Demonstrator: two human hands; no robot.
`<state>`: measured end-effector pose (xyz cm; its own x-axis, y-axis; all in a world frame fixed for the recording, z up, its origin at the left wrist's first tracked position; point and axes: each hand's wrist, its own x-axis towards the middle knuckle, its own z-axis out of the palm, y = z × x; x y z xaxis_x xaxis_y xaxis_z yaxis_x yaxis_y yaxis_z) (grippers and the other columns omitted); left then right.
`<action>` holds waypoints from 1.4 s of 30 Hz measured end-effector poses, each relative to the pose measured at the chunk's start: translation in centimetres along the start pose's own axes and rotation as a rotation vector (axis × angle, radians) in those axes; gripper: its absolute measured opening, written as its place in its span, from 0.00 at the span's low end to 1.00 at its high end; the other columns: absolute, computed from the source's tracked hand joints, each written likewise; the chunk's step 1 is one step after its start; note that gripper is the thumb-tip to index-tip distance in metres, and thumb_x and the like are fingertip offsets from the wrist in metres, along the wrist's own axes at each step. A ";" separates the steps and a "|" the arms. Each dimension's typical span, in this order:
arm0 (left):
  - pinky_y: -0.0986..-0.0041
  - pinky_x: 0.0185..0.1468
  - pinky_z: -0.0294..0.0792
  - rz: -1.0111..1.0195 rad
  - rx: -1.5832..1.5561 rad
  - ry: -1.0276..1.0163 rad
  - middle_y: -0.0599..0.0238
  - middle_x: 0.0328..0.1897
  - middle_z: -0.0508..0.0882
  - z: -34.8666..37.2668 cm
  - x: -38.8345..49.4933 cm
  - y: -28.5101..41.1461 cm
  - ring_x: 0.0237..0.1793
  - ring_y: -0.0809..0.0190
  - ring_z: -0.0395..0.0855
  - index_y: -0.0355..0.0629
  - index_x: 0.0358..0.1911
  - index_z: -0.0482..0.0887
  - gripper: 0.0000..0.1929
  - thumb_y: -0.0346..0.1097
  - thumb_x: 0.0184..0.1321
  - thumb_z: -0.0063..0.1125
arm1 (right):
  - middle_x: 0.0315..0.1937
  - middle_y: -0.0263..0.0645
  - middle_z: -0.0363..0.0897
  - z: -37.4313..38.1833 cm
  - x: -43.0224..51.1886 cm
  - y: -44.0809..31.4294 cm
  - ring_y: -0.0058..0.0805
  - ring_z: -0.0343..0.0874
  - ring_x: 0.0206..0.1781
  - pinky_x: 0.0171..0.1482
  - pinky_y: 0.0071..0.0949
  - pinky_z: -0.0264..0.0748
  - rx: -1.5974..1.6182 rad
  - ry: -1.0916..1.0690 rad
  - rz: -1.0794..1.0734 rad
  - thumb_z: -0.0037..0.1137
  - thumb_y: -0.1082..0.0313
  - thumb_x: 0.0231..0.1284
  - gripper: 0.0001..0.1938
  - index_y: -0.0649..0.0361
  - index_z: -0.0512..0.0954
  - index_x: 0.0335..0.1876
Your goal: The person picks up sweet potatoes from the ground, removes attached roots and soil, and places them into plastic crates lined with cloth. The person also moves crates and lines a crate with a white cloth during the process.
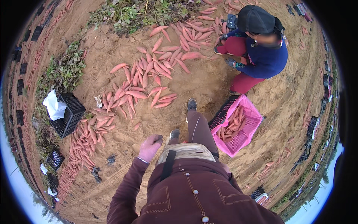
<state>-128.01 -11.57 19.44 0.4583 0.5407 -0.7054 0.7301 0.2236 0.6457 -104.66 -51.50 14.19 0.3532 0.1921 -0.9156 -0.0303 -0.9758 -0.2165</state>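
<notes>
My left hand [150,147], in a pinkish glove with dark fingertips, hangs over bare soil left of my legs. Its fingers are curled, and no object shows in it. My right hand is hidden beside my body. Before me a long band of pink-skinned sweet potatoes [145,70] lies on the sandy soil, curving from the upper right to the lower left. Right of my legs a black plastic crate [221,112] with a pink plastic liner [253,117] holds smaller sweet potatoes [232,124].
A co-worker [260,53] in a dark cap squats at upper right beside the sweet potatoes. A black crate [68,114] with a white bag [54,106] stands at left. Green vines [139,14] lie at the top; more crates line both sides.
</notes>
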 end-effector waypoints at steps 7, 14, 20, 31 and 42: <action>0.71 0.51 0.73 -0.188 -0.058 0.194 0.55 0.45 0.85 -0.9 -5.3 1.7 0.46 0.59 0.84 0.40 0.47 0.82 0.15 0.38 0.59 0.57 | 0.27 0.33 0.76 -5.0 7.3 -6.8 0.18 0.73 0.25 0.27 0.17 0.68 0.490 -0.038 0.009 0.49 0.77 0.51 0.17 0.68 0.78 0.49; 0.65 0.54 0.71 -0.323 -0.137 0.252 0.55 0.49 0.84 -2.2 -9.0 -9.6 0.51 0.51 0.81 0.46 0.51 0.80 0.20 0.46 0.57 0.54 | 0.43 0.36 0.78 -1.8 7.2 -18.4 0.21 0.76 0.43 0.46 0.18 0.72 0.367 -0.182 -0.355 0.48 0.74 0.59 0.19 0.71 0.73 0.56; 0.62 0.54 0.71 -0.201 -0.260 0.357 0.49 0.45 0.84 -6.4 -14.1 -18.4 0.50 0.47 0.81 0.46 0.49 0.81 0.20 0.48 0.57 0.53 | 0.46 0.44 0.80 7.6 4.0 -21.7 0.29 0.79 0.47 0.54 0.23 0.73 0.375 -0.119 -0.348 0.48 0.78 0.58 0.19 0.74 0.71 0.57; 0.66 0.53 0.71 -0.358 -0.438 0.541 0.54 0.45 0.85 -12.0 -20.2 -24.5 0.49 0.52 0.82 0.46 0.48 0.83 0.17 0.45 0.59 0.52 | 0.44 0.40 0.81 15.3 1.0 -30.3 0.24 0.78 0.42 0.46 0.21 0.73 -0.047 -0.186 -0.458 0.51 0.72 0.57 0.20 0.71 0.74 0.56; 0.66 0.53 0.72 -0.410 -0.521 0.825 0.53 0.44 0.86 -18.3 -18.1 -25.5 0.47 0.51 0.83 0.43 0.47 0.83 0.17 0.43 0.59 0.52 | 0.29 0.34 0.79 17.3 9.4 -40.6 0.24 0.77 0.28 0.31 0.25 0.74 -0.174 -0.265 -0.315 0.52 0.72 0.52 0.19 0.64 0.76 0.52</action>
<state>-164.17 -12.26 21.10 -0.4033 0.6847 -0.6070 0.3536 0.7285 0.5868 -116.28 -8.28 8.48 0.0673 0.4811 -0.8741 0.2058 -0.8639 -0.4597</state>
